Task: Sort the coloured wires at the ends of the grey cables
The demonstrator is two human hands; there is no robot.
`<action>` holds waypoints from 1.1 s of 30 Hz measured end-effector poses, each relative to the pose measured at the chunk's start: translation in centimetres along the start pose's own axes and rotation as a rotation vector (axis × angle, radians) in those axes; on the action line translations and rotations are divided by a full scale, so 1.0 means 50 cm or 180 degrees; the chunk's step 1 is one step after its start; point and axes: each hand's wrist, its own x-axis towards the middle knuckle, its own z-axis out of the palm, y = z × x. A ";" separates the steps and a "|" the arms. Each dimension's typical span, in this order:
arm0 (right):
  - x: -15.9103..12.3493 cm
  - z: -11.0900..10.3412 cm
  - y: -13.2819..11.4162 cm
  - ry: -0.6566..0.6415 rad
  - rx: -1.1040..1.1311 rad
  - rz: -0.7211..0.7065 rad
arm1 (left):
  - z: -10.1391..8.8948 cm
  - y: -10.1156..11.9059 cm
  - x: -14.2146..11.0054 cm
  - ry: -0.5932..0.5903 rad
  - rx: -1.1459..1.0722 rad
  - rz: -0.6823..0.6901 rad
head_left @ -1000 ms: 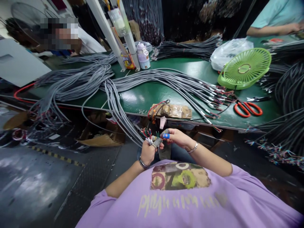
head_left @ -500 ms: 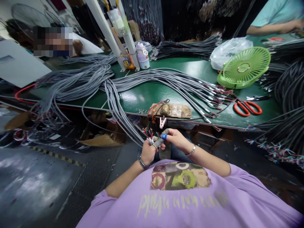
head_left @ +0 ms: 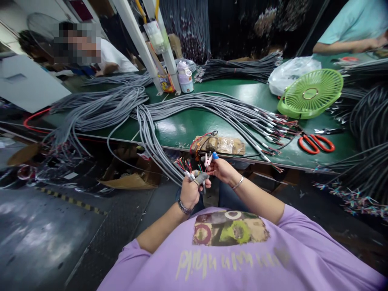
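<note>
My left hand (head_left: 190,190) is closed round the ends of several grey cables (head_left: 157,153), whose stripped coloured wires (head_left: 184,165) fan out above my fist. My right hand (head_left: 221,169), with a blue cap on one fingertip, pinches a thin wire beside a small pink clip (head_left: 208,158) just under the table edge. The cables run from my fist up onto the green table (head_left: 188,121). A tape-wrapped block (head_left: 222,144) with red wires lies on the table edge right above my hands.
Grey cable bundles (head_left: 100,105) sprawl over the table's left and centre. Red-handled scissors (head_left: 317,143) and a green fan (head_left: 311,93) lie at the right, with black cables (head_left: 368,121) beyond. A bottle (head_left: 184,76) stands by white posts. One person sits far left, another's arm (head_left: 348,44) far right.
My right hand has risen from my left fist to the pink clip under the table edge. My left hand has lifted slightly with the cable ends.
</note>
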 end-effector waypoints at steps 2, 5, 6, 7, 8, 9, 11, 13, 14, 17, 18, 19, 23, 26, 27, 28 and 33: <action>0.006 0.005 0.002 -0.0149 0.0071 -0.0125 | 0.003 -0.001 0.003 0.0024 -0.0009 -0.0011; 0.011 0.009 0.007 -0.0146 0.0263 -0.0150 | 0.006 -0.003 0.007 0.0061 -0.0020 -0.0050; 0.012 0.010 0.008 -0.0080 0.0332 -0.0152 | 0.006 -0.004 0.008 0.0073 -0.0028 -0.0063; 0.013 0.012 0.009 0.0005 0.0390 -0.0163 | 0.007 -0.005 0.009 0.0082 -0.0033 -0.0077; 0.015 0.013 0.010 0.0091 0.0433 -0.0182 | 0.007 -0.007 0.010 0.0089 -0.0033 -0.0089; 0.016 0.015 0.011 0.0163 0.0461 -0.0201 | 0.008 -0.008 0.011 0.0092 -0.0024 -0.0101; 0.018 0.019 0.013 0.0241 0.0494 -0.0216 | 0.008 -0.011 0.013 0.0083 0.0015 -0.0128; 0.018 0.022 0.014 0.0278 0.0534 -0.0208 | 0.008 -0.013 0.014 0.0066 0.0044 -0.0154; 0.016 0.024 0.014 0.0278 0.0546 -0.0189 | 0.008 -0.014 0.014 0.0061 0.0049 -0.0161; 0.007 0.025 0.012 0.0216 0.0565 -0.0121 | 0.006 -0.012 0.013 0.0039 0.0059 -0.0142; 0.002 0.025 0.011 0.0183 0.0552 -0.0069 | 0.005 -0.010 0.012 0.0032 0.0072 -0.0122; -0.004 0.023 0.009 0.0157 0.0516 0.0003 | 0.004 -0.009 0.010 0.0023 0.0089 -0.0097; -0.035 0.010 0.003 0.0022 0.0066 0.0386 | -0.002 -0.014 -0.002 0.0012 0.0222 0.0003; -0.058 0.003 0.000 -0.0150 -0.0448 0.0380 | -0.010 -0.028 -0.010 -0.0030 0.0379 0.0057; -0.065 0.001 0.000 -0.0175 -0.0637 0.0303 | -0.013 -0.034 -0.011 -0.0058 0.0433 0.0085; -0.070 0.001 0.000 -0.0181 -0.0825 0.0207 | -0.016 -0.038 -0.012 -0.0092 0.0496 0.0115; -0.081 0.002 -0.001 -0.0286 -0.1507 -0.0158 | -0.025 -0.042 -0.012 -0.0478 0.0823 -0.0010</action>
